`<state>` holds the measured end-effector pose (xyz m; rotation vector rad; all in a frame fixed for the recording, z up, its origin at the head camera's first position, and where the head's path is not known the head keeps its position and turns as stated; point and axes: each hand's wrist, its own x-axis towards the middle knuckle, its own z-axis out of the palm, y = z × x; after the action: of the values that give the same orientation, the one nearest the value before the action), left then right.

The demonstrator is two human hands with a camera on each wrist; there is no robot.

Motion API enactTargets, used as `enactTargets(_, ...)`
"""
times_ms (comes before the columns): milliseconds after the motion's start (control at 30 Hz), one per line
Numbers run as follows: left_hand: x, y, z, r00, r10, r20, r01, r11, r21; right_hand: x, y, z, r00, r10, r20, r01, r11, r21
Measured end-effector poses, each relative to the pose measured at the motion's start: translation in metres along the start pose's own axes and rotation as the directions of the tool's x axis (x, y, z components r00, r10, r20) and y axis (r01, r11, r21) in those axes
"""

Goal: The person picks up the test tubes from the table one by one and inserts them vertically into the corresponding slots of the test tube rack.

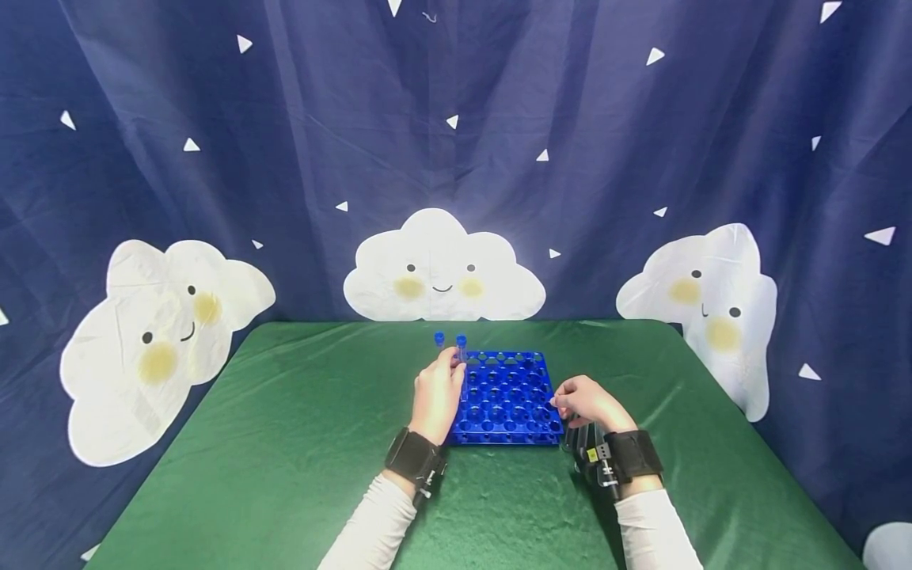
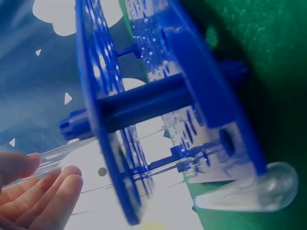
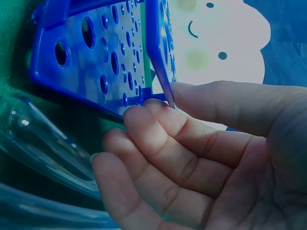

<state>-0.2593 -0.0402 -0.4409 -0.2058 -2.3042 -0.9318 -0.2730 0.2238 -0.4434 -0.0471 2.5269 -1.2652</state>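
Note:
A blue test tube rack [image 1: 507, 437] with rows of round holes stands on the green-covered table. At its left side, my left hand [image 1: 436, 393] pinches a clear test tube [image 2: 60, 154] between thumb and fingers. Two blue caps show above that hand, one on a tube [image 1: 461, 341] by the fingertips and one on a second tube [image 1: 439, 339] farther left. A rounded clear tube bottom [image 2: 280, 188] pokes out past the rack's lower plate. On the opposite side, my right hand [image 1: 590, 402] grips the edge of the rack's upper plate, thumb against curled fingers.
Clear glass-like vessels [image 3: 45, 143] lie beneath and beside my right hand, partly covered by it in the head view. The green tablecloth [image 1: 285, 443] spreads around the rack. A dark blue curtain [image 1: 499, 95] with white clouds hangs behind the table.

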Motion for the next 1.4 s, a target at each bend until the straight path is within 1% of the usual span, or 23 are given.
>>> enactTargets(167,0.003,0.005,-0.007,1.0,-0.013,-0.006,0.013,1.0,0.007,-0.001,-0.001,-0.001,1.0,-0.003,0.0,0.003,1.0,0.001)
enactTargets(267,0.007,0.009,-0.014,0.999,-0.032,-0.012,0.032,0.999,0.007,-0.001,-0.001,-0.001,1.0,-0.004,0.002,0.004,1.0,0.002)
enactTargets(400,0.013,0.01,-0.027,0.997,-0.06,-0.039,0.059,0.998,-0.026,-0.001,-0.002,-0.002,1.0,-0.005,0.005,0.005,1.0,0.002)
enactTargets(500,0.018,0.006,-0.035,0.993,-0.069,-0.092,0.063,0.996,-0.061,-0.001,-0.002,-0.002,1.0,0.0,0.006,0.0,1.0,0.001)
enactTargets(633,0.025,-0.005,-0.044,0.982,-0.096,-0.163,0.084,0.993,-0.082,0.0,0.0,-0.002,1.0,-0.004,0.009,0.004,1.0,0.0)
enactTargets(700,0.027,-0.012,-0.046,0.977,-0.12,-0.177,0.107,0.991,-0.08,0.001,0.001,-0.002,1.0,-0.009,0.009,0.009,1.0,0.003)
enactTargets(733,0.028,-0.016,-0.047,0.975,-0.136,-0.173,0.124,0.989,-0.077,0.001,0.001,-0.002,1.0,-0.014,0.012,0.014,1.0,-0.001)
enactTargets(767,0.029,-0.02,-0.048,0.974,-0.153,-0.164,0.143,0.987,-0.071,0.001,0.001,-0.002,1.0,-0.01,0.01,0.01,1.0,0.005)
enactTargets(833,0.03,-0.029,-0.048,0.973,-0.194,-0.121,0.19,0.981,-0.046,0.001,0.002,-0.002,1.0,-0.017,0.014,0.017,1.0,0.003)
enactTargets(900,0.029,-0.038,-0.045,0.968,-0.246,-0.049,0.246,0.969,-0.016,0.001,0.002,-0.002,1.0,-0.017,0.016,0.017,1.0,0.002)
enactTargets(933,0.028,-0.043,-0.043,0.962,-0.273,-0.007,0.273,0.962,0.004,0.0,0.001,-0.002,1.0,-0.015,0.015,0.015,1.0,0.002)
enactTargets(1033,0.025,-0.056,-0.034,0.931,-0.344,0.12,0.338,0.939,0.063,-0.001,0.001,-0.002,1.0,-0.012,0.011,0.012,1.0,-0.001)
enactTargets(1100,0.022,-0.064,-0.027,0.908,-0.377,0.182,0.365,0.926,0.095,-0.001,0.001,-0.001,1.0,-0.01,0.007,0.01,1.0,-0.001)
enactTargets(1167,0.018,-0.07,-0.02,0.888,-0.403,0.222,0.386,0.915,0.118,-0.001,0.0,-0.001,1.0,-0.012,0.005,0.012,1.0,0.002)
enactTargets(1200,0.017,-0.072,-0.016,0.881,-0.411,0.233,0.391,0.911,0.127,-0.001,0.0,-0.001,1.0,-0.012,0.005,0.012,1.0,0.003)
enactTargets(1233,0.015,-0.074,-0.014,0.876,-0.417,0.243,0.396,0.909,0.133,-0.001,0.0,-0.001,1.0,-0.01,0.005,0.009,1.0,0.006)
enactTargets(1367,0.009,-0.078,-0.005,0.863,-0.424,0.274,0.393,0.905,0.162,0.001,0.001,-0.001,1.0,-0.007,0.011,0.007,1.0,0.005)
enactTargets(1400,0.008,-0.079,-0.004,0.857,-0.428,0.287,0.396,0.903,0.166,0.001,0.001,-0.001,1.0,-0.003,0.009,0.003,1.0,0.007)
